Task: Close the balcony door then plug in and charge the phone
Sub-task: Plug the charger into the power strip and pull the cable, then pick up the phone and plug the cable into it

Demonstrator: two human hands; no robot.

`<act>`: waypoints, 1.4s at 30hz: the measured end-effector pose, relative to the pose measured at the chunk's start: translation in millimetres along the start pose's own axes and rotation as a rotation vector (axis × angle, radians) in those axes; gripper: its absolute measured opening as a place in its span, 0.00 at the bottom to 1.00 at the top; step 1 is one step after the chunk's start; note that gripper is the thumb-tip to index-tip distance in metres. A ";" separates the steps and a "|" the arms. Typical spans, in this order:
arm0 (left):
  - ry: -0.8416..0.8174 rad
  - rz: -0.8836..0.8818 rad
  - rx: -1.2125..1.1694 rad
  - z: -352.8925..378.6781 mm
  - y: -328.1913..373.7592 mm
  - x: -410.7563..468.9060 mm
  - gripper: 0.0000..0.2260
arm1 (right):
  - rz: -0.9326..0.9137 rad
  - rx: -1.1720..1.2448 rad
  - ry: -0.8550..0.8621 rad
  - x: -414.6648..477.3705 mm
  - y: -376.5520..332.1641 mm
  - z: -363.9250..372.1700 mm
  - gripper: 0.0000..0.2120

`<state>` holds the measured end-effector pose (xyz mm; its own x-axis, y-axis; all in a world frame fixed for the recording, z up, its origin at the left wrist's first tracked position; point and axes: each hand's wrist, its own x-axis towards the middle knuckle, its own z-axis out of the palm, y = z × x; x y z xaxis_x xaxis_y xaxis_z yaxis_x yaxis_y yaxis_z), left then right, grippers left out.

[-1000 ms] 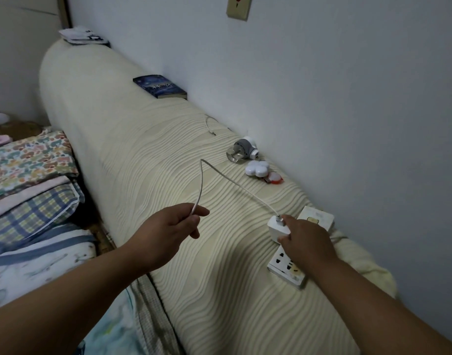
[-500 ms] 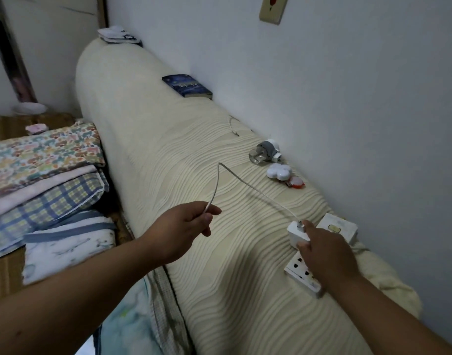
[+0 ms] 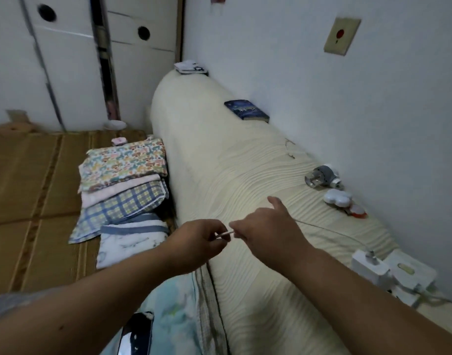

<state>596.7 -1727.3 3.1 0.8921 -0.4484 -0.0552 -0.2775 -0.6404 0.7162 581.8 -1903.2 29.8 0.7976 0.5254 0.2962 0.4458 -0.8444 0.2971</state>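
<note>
White cupboard doors (image 3: 73, 60) fill the upper left of the frame, above a woven mat (image 3: 27, 180) that covers the left side. Right of the mat, at centre left, lies a stack of folded cloths (image 3: 122, 185) against a long cream padded roll (image 3: 219, 155) running along the wall.

At the bottom edge, left of centre, a dark glossy slab that I take to be the phone (image 3: 136, 334) rests on pale blue bedding; only part of it shows. Above it, in the middle of the frame, the left hand (image 3: 196, 242) pinches the loose end of the charging cable (image 3: 329, 230) between thumb and fingertips. Just to its right, the right hand (image 3: 268, 231) grips the same end, with the index finger lifted clear. From there the thin white cable runs rightward over the roll to the charger (image 3: 368, 267) at lower right, seated in a white power strip (image 3: 409, 275).

Judging by its slack curve, the cable is light and limp, so it will follow the hand but cannot be pushed. The sensible hold is on the stiff connector tip, close behind the metal, with the phone steadied by its edges; its glossy face looks slippery.
</note>
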 end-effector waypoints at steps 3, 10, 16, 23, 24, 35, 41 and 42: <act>0.063 -0.104 -0.011 -17.7 -34.0 -16.1 0.07 | 0.104 0.044 0.053 8.5 15.2 12.5 0.03; 0.198 -0.357 -0.051 -47.2 -126.4 -62.9 0.09 | 0.410 0.075 -0.229 20.8 54.6 40.6 0.11; 0.387 -0.474 -0.135 -57.4 -182.1 -101.8 0.10 | 0.454 0.075 -0.513 35.3 43.1 46.2 0.12; 0.427 0.067 0.445 -35.7 -144.1 -88.5 0.17 | 0.336 0.977 -0.462 96.8 -73.0 19.8 0.16; 0.402 0.185 0.546 -30.7 -136.2 -85.5 0.13 | 0.371 1.135 -0.560 103.1 -93.3 19.7 0.12; 0.106 0.614 0.757 26.7 -135.6 -85.2 0.08 | 0.622 1.646 -1.017 113.2 -162.7 70.0 0.06; 0.303 0.652 0.607 59.3 -152.9 -84.1 0.13 | 0.800 1.768 -0.679 101.2 -155.6 79.4 0.08; 0.348 0.625 0.551 66.5 -161.1 -87.6 0.14 | 0.865 1.766 -0.585 97.6 -150.4 79.7 0.09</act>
<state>539.6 -1626.4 -153.7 0.5535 -0.6583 0.5102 -0.7997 -0.5912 0.1048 625.0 -1733.3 -58.4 0.8203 0.2316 -0.5229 -0.4992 -0.1562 -0.8523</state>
